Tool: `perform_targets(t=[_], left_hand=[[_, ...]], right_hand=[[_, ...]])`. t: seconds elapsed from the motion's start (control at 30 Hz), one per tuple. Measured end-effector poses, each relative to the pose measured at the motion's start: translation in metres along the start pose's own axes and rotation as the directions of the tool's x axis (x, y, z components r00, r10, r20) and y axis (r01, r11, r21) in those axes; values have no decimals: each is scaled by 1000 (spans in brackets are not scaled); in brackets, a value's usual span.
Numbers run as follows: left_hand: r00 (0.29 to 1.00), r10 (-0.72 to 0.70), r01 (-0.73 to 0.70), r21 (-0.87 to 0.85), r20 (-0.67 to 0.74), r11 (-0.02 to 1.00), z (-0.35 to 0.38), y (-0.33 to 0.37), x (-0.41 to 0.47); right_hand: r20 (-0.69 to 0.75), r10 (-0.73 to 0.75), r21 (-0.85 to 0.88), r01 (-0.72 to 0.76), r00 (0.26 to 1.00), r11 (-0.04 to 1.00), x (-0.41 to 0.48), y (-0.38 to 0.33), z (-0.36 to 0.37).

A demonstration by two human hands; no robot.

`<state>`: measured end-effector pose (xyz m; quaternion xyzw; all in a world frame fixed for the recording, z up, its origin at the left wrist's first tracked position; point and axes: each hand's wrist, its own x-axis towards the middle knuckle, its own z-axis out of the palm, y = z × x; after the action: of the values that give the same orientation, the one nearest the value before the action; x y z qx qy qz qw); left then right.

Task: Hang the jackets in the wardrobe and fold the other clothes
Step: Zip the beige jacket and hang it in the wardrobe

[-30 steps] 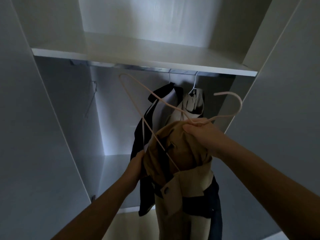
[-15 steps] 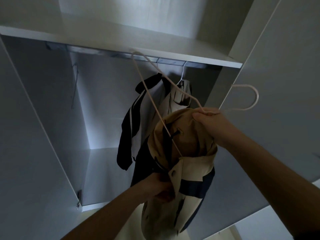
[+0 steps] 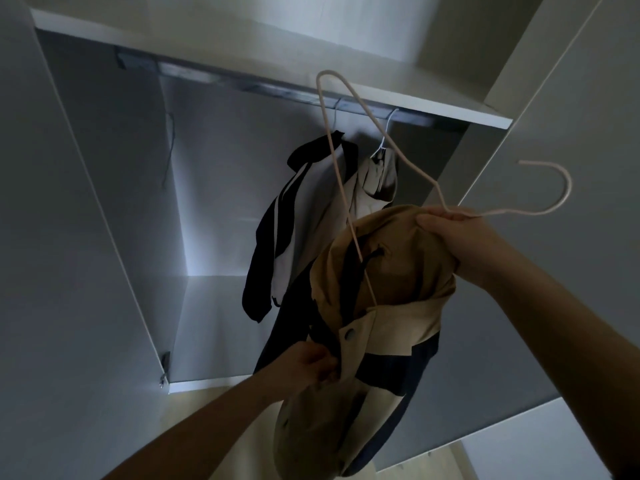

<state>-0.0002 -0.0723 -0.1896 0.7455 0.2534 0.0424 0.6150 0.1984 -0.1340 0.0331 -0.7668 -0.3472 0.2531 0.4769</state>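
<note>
Fingers [image 3: 433, 221] of the right hand [image 3: 464, 247] are clenched round the neck of the pale wire hanger [image 3: 568, 187], catching the tan hood cloth of the jacket [image 3: 391, 317] along with it, at centre right of the frame. Fingers [image 3: 323, 362] of the left hand [image 3: 308, 368] pinch the jacket's front edge just under a snap, lower centre. One arm of the hanger runs down into the jacket's neck opening and the other juts bare toward the upper middle. From where I stand, the thing to do is draw the collar over that free arm with the left hand while the right keeps the neck steady. The hook points off to the right, so it should then be turned toward the rail [image 3: 277, 90] before lifting. There looks to be room on the rail left of the two hung jackets [image 3: 294, 216]. Both forearms reach up from the bottom edge, the right one higher.
</note>
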Motion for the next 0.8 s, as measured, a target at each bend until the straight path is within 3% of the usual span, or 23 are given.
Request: perform_targets(t=[0.13, 0.2, 0.47, 0.5, 0.57, 0.63, 0.67, 0.73, 0.8], left_hand=[[994, -108, 106, 131, 8, 986, 6, -15, 3], [990, -143, 142, 109, -1, 984, 5, -19, 4], [979, -199, 177, 275, 52, 945, -10, -21, 4], [983, -175, 157, 256, 49, 954, -18, -16, 6], [988, -146, 146, 2, -45, 989, -45, -1, 7], [980, -78, 26, -272, -181, 962, -75, 16, 6], [976, -41, -32, -323, -216, 946, -87, 24, 6], [977, 17, -83, -306, -211, 948, -99, 44, 11], [971, 50, -78, -113, -232, 991, -98, 62, 21]], right_hand=[[21, 8, -21, -7, 1000, 1000, -2, 2, 6], [18, 13, -26, -13, 1000, 1000, -4, 3, 9], [15, 9, -16, -9, 1000, 1000, -8, 4, 12], [20, -3, -18, 4, 1000, 1000, -9, 4, 12], [20, -24, -17, 24, 1000, 1000, -11, 5, 11], [16, -39, -20, 39, 999, 999, -12, 5, 9], [13, -40, -25, 40, 999, 999, -12, 5, 8], [21, -46, -34, 47, 999, 998, -13, 6, 7], [19, -67, -14, 67, 998, 998, -14, 5, 8]])
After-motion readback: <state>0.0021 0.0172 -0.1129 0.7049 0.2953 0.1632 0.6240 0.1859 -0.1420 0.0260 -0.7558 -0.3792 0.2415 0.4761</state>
